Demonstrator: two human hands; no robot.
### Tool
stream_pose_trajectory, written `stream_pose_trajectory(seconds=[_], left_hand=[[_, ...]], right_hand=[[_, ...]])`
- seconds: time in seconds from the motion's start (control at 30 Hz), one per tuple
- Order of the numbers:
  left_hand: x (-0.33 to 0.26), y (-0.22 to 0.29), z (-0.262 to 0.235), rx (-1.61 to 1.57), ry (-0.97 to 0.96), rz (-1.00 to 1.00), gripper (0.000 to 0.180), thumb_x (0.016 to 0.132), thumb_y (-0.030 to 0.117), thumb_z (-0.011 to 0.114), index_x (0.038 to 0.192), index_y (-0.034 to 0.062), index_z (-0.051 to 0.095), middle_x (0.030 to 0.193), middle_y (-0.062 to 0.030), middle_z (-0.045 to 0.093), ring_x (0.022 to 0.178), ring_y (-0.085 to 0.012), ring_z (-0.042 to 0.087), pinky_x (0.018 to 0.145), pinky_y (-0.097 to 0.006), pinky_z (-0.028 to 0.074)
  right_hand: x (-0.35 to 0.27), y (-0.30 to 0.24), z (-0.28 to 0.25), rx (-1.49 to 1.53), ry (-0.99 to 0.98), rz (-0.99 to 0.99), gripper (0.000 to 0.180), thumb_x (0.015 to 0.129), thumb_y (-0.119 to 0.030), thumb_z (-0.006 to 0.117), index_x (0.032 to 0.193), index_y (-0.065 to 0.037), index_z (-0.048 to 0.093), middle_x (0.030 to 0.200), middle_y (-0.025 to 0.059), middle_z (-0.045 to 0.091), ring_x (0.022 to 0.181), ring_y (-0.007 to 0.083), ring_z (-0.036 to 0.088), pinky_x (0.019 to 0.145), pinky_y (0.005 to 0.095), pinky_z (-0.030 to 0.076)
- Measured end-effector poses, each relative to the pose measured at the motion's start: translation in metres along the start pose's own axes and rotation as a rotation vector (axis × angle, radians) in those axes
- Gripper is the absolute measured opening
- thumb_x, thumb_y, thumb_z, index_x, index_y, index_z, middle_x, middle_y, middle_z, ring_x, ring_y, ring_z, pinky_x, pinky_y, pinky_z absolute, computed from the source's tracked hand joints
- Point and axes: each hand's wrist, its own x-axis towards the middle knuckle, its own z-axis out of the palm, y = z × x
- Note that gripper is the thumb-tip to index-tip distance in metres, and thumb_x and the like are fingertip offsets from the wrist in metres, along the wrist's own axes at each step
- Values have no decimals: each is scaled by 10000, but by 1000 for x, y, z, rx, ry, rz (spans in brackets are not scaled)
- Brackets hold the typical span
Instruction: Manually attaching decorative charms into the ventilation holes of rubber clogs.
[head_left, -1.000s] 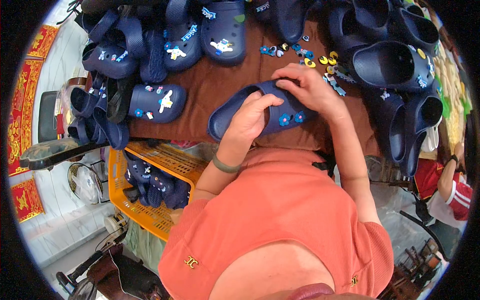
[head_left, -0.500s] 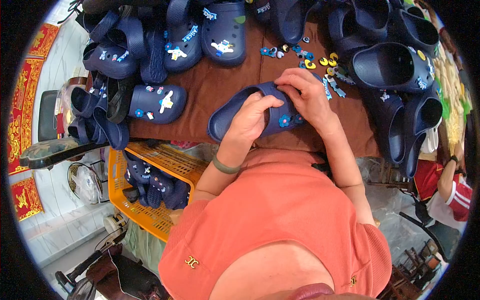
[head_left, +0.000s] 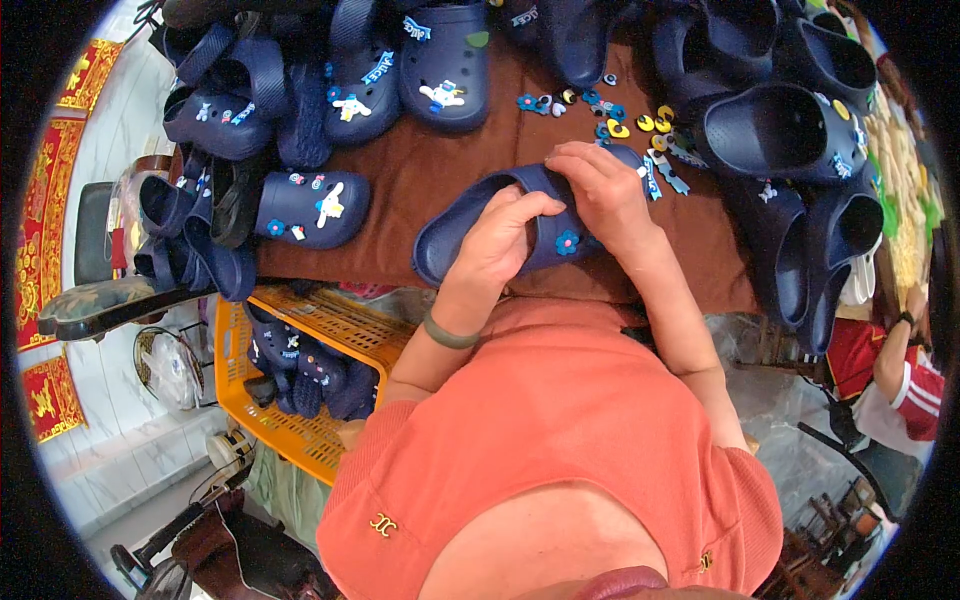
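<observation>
A navy clog (head_left: 452,232) lies across the near part of the brown cloth, its toe to the right. My left hand (head_left: 505,225) reaches into its opening and grips the upper, thumb on top. Over the clog's top, my right hand (head_left: 603,193) is closed with the fingertips bent down onto the upper; what they pinch, if anything, is hidden. A blue flower charm (head_left: 567,243) sits on the clog's side below that hand. Just beyond the toe lie loose charms, among them yellow-and-black ones (head_left: 618,129) and blue-and-white lettered pieces (head_left: 671,178).
Decorated navy clogs (head_left: 443,75) crowd the back and left, and more clogs (head_left: 770,135) are heaped at the right. An orange crate (head_left: 300,440) with clogs inside stands below the left table edge. Another person's arm (head_left: 893,355) shows at the far right.
My right hand has turned and shifted slightly over the clog's upper, and now covers a spot beside the flower charm. My left hand keeps its grip.
</observation>
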Motion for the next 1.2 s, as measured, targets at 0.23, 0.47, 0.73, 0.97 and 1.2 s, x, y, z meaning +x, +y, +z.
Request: stream_pose_trajectory(seconds=[0.23,0.47,0.73,0.97,1.2], left_hand=[[0,-1,-1,45,18,21,240,780,-24,627,1020,-27,616,984,-76,637,933,-169,616,848,-299,481],[0,-1,-1,12,-34,27,203,784,-19,622,986,-19,631,973,-67,644,912,-160,622,827,-293,488],[4,-5,-8,-8,-67,23,186,784,-31,608,966,-16,647,956,-73,651,931,-161,619,841,-292,482],[3,-5,-6,40,-47,88,170,806,-18,595,966,-24,652,977,-70,649,934,-153,614,834,-287,483],[4,-15,-4,207,49,225,174,898,67,594,1046,-17,627,1006,-73,658,916,-143,637,827,-293,503]], right_hand=[[5,-2,-4,28,-64,-22,212,718,53,599,911,-24,640,913,131,654,870,322,644,743,391,537],[1,-2,4,110,42,73,151,755,49,641,876,-40,641,807,109,640,775,308,634,666,383,519],[3,1,-3,23,-48,-98,170,747,26,638,900,-45,617,784,116,606,782,306,612,856,440,498],[2,-9,-2,-193,-154,-132,233,745,-52,571,976,-29,580,822,103,554,830,289,579,971,454,439],[-8,-11,-5,-157,-124,-59,303,775,-52,561,1076,-26,582,1002,133,616,983,320,591,960,455,437]])
